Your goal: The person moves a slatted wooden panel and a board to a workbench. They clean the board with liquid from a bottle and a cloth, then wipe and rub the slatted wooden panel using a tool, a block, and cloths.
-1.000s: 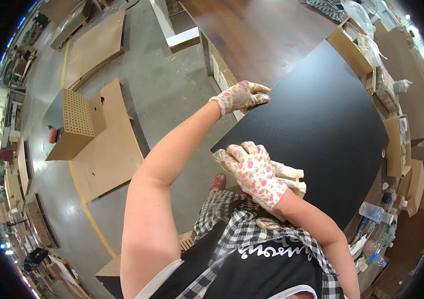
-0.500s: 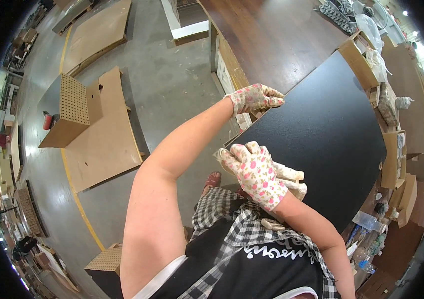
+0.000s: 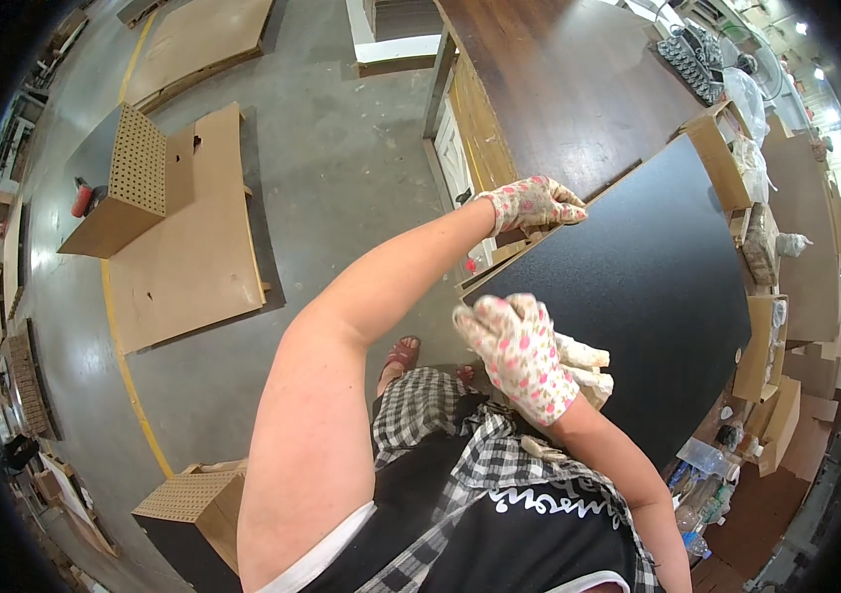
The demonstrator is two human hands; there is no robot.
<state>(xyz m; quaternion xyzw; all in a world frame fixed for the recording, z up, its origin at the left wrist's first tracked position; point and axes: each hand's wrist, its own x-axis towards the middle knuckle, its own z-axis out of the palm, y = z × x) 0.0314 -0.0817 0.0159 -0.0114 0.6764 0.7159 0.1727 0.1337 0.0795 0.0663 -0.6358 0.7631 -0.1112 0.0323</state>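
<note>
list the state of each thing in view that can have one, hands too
black board: lying flat, black face up
left hand: gloved, fingers bent at the board's near-left edge
right hand: gloved, fingers bent, slightly blurred; grip unclear
upper cardboard box: open
clear bottle: lying on its side
brown floor board: lying flat

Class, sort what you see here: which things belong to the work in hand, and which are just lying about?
Apparently in use:
- black panel
- gloved left hand, at its edge
- gloved right hand, near its corner

Seemingly lying about:
- perforated box on the floor
- flat brown board
- open carton
- clear plastic bottle
</note>
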